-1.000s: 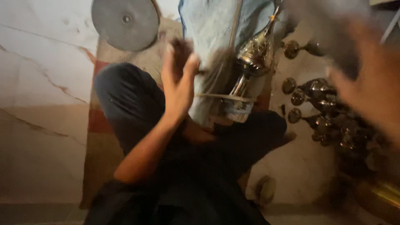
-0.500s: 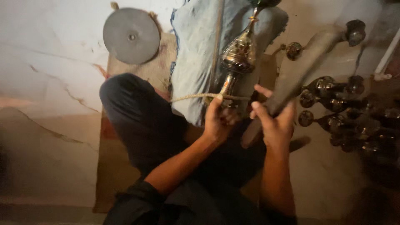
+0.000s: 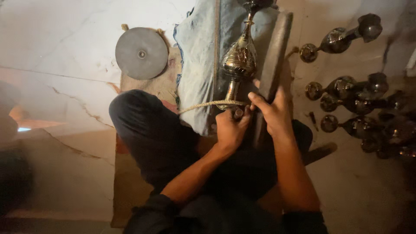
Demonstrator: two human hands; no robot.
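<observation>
Cracked marble floor [image 3: 65,65], dim rm.

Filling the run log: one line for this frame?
left hand: grips brass vase stem | right hand: holds dark bar | rope: around stem

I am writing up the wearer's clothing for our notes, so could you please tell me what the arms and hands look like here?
Both forearms are bare. Dark sleeves are pushed up and bunched around the elbows. The left hand and the right hand are bare too, without gloves. No watch, ring or bracelet can be made out in this dim light.
</observation>
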